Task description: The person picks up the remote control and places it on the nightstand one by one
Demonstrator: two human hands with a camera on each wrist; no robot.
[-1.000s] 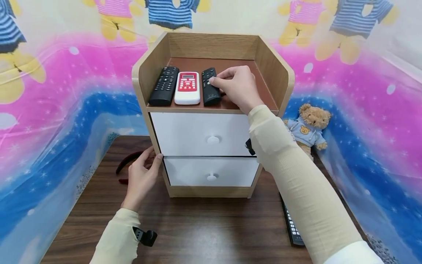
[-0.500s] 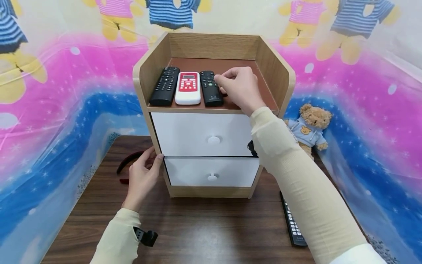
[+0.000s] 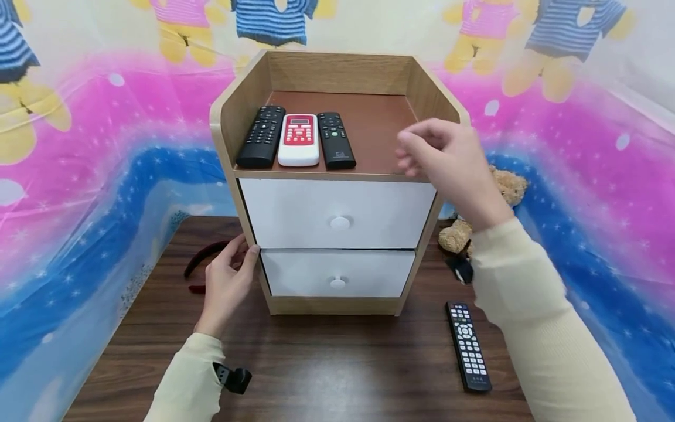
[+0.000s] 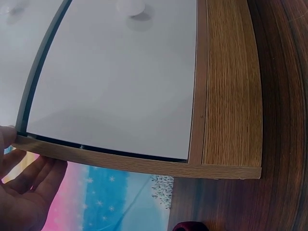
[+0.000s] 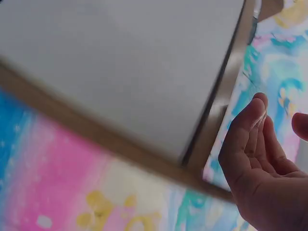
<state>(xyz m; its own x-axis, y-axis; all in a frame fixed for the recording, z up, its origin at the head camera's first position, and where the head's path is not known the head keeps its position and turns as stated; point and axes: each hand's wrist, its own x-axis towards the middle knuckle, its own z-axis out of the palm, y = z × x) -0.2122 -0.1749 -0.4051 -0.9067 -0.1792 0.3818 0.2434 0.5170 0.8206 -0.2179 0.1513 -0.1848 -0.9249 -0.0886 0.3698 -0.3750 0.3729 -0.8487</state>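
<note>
A small wooden cabinet (image 3: 337, 306) with two white drawers stands on the table. My left hand (image 3: 225, 290) holds its left side edge, thumb at the front and fingers along the side; the left wrist view shows these fingers (image 4: 45, 178) against the panel. On the brown top shelf, a black remote (image 3: 262, 136), a white-and-red remote (image 3: 299, 153) and a smaller black remote (image 3: 336, 143) lie side by side. My right hand (image 3: 456, 167) is in the air by the shelf's right front corner, fingers loosely curled and holding nothing.
Another black remote (image 3: 468, 347) with white buttons lies on the table (image 3: 327, 369) at the right. Behind my right arm sits a teddy bear (image 3: 508, 186), partly hidden. A dark red curved band (image 3: 203, 258) lies left of the cabinet. Patterned cloth (image 3: 105, 176) hangs around.
My right hand let go of the smaller black remote on the shelf, then moved right, away from it. That remote turned slightly and settled beside the white-and-red one. My left hand stayed put.
</note>
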